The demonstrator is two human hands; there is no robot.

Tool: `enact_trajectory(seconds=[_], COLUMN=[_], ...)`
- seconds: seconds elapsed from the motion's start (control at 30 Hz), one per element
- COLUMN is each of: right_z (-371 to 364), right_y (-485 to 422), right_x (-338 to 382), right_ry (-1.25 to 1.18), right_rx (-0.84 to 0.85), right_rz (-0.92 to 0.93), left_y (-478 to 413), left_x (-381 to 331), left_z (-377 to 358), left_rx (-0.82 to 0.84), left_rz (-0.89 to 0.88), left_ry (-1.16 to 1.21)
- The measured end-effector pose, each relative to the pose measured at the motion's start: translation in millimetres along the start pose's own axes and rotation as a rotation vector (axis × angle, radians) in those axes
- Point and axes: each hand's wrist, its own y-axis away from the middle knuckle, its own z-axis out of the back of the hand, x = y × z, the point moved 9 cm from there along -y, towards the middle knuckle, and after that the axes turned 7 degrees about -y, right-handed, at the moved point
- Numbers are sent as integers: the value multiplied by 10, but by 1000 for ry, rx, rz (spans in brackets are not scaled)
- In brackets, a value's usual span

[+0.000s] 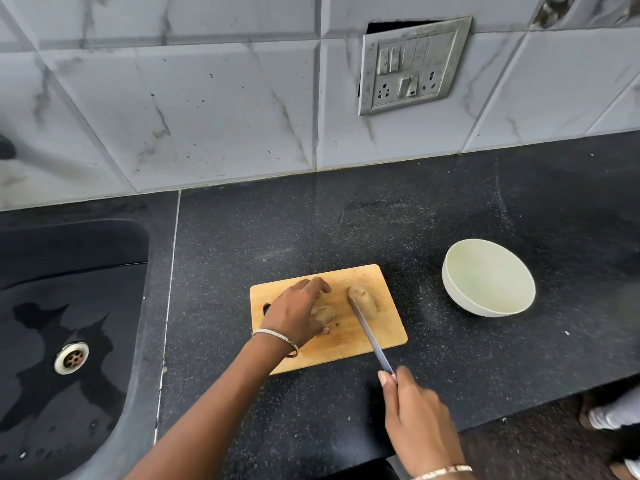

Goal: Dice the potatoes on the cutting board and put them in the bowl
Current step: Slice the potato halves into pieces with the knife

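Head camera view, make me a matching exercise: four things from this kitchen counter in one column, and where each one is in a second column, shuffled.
1 bowl
2 knife
3 sink
4 small potato

A partly under the left hand
B empty, right of the cutting board
C in the right hand's grip
D at the far left of the view

Pairs: 1-B, 2-C, 3-D, 4-A

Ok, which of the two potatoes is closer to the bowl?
The longer potato, right of the knife. The rounder potato lies farther left, partly under the left hand.
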Motion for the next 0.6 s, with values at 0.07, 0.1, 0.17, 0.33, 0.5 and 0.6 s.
enact_trajectory(seconds=[0.07,0.1,0.17,0.33,0.5,0.6], right_z=[-67,-97,-154,-236,-225,-224], right_y=[-63,-88,-132,-200,-230,-249], right_x=[83,126,206,312,343,391], right_ry=[-7,-11,-14,29,51,77], right_rx=[16,26,45,70,84,94], right_rz=[27,36,56,84,94,87], left_y=[75,116,188,264,255,237], left_x=[77,107,125,91,80,100], left_z=[10,11,21,68,101,105], left_rx=[-85,-121,-173,-218,-206,-193], left_rz=[58,85,116,129,138,162], left_ry=[9,22,43,29,13,3])
